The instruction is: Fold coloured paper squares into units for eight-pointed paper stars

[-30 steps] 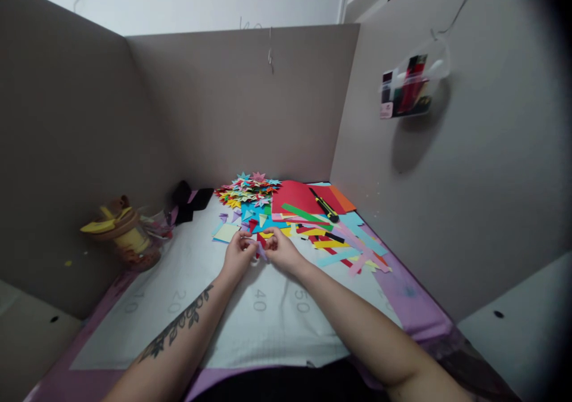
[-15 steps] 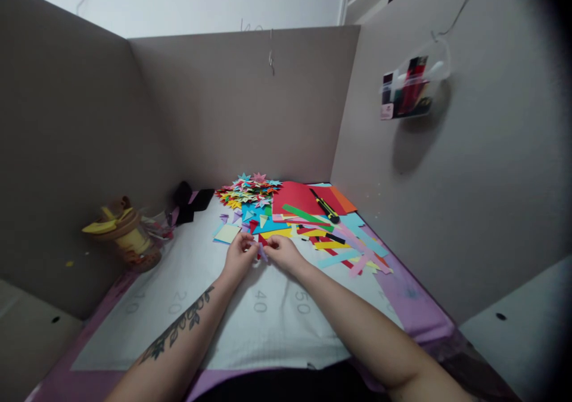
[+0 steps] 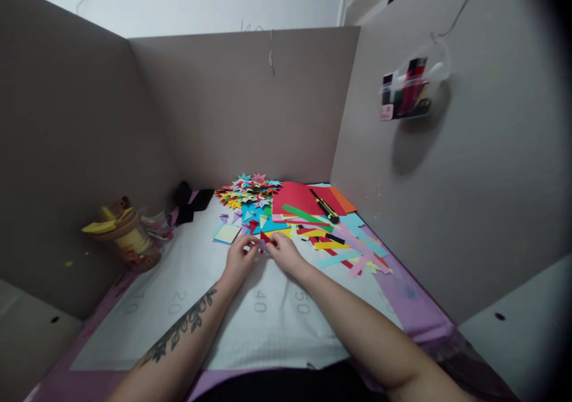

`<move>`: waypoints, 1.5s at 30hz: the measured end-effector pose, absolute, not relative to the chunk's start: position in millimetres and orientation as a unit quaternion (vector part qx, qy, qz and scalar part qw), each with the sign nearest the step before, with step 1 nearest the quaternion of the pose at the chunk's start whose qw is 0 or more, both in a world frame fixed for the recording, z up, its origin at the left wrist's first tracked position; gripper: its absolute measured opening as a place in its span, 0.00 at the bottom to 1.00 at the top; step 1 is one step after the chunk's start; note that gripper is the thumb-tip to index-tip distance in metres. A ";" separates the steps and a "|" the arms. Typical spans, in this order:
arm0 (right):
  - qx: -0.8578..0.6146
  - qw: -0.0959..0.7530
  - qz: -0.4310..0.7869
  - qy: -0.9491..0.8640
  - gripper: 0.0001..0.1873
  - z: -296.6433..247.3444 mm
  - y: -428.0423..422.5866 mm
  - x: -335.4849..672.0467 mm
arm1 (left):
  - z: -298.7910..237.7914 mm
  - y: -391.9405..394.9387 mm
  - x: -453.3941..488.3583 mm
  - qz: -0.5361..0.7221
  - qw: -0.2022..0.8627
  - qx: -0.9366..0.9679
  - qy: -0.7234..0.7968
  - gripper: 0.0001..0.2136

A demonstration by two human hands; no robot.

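My left hand (image 3: 242,254) and my right hand (image 3: 283,252) meet over the white sheet, fingertips pinched together. Between them is a small folded paper piece (image 3: 263,237), red with some purple showing; the fingers hide most of it, so I cannot tell how its parts join. Just left of my left hand lies a stack of square paper (image 3: 227,234), pale yellow on top. Beyond the hands are several small folded triangles (image 3: 263,220) in purple, light blue, green and red. Farther back rises a heap of colourful folded paper stars (image 3: 248,191).
Paper strips (image 3: 330,245) lie scattered to the right. A yellow-black utility knife (image 3: 328,208) rests on red paper sheets (image 3: 292,198). A brown and yellow pot (image 3: 131,241) stands at left, near black objects (image 3: 190,202). A clear container (image 3: 409,92) hangs on the right partition.
Both hands stay close together. The paper piece has been turned between the fingers: the purple part that pointed down toward me is now mostly hidden, and a red tip points up.
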State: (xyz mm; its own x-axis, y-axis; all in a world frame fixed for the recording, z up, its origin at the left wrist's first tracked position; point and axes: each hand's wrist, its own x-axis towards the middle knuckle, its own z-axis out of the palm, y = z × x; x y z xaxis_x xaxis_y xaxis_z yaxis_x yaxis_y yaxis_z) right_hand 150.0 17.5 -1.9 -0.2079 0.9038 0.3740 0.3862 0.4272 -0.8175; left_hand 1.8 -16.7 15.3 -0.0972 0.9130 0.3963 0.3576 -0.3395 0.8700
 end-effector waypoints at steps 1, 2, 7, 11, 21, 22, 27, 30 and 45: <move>-0.448 0.441 0.288 -0.723 0.05 -2.3 17.5 149.8 | 15.0 -17.0 1.8 0.532 0.253 0.626 0.511 0.05; -0.449 0.439 0.283 -0.725 0.05 -2.6 17.5 149.7 | 14.6 -17.3 1.8 0.530 0.247 0.631 0.509 0.05; -0.456 0.427 0.265 -0.735 0.06 -2.6 17.5 150.4 | 13.0 -17.3 1.9 0.528 0.226 0.642 0.507 0.07; -0.459 0.420 0.252 -0.742 0.06 -2.9 17.5 151.0 | 11.3 -16.5 1.8 0.531 0.218 0.643 0.507 0.08; -0.457 0.425 0.236 -0.745 0.06 -1.4 17.1 152.2 | 14.7 -18.1 2.6 0.523 0.208 0.660 0.498 0.04; -0.455 0.425 0.237 -0.746 0.06 -0.3 16.4 152.0 | 14.8 -18.3 2.7 0.524 0.205 0.659 0.499 0.05; -0.446 0.423 0.238 -0.752 0.06 2.7 14.0 151.2 | 13.1 -17.7 1.5 0.519 0.187 0.667 0.501 0.03; -0.445 0.422 0.238 -0.753 0.06 2.2 14.5 151.3 | 11.3 -16.4 -0.1 0.510 0.178 0.679 0.498 0.04; -0.437 0.415 0.245 -0.759 0.06 3.8 13.5 152.4 | 6.3 -11.9 -4.6 0.484 0.152 0.708 0.492 0.06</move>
State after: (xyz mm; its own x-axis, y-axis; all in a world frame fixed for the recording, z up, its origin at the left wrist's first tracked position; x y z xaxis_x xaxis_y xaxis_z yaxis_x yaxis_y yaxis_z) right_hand 152.4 13.5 3.8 -0.2733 0.8677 0.4153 0.4611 0.4971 -0.7351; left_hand -4.6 -11.9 6.3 0.0479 0.8433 0.5353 0.5480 -0.4702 0.6918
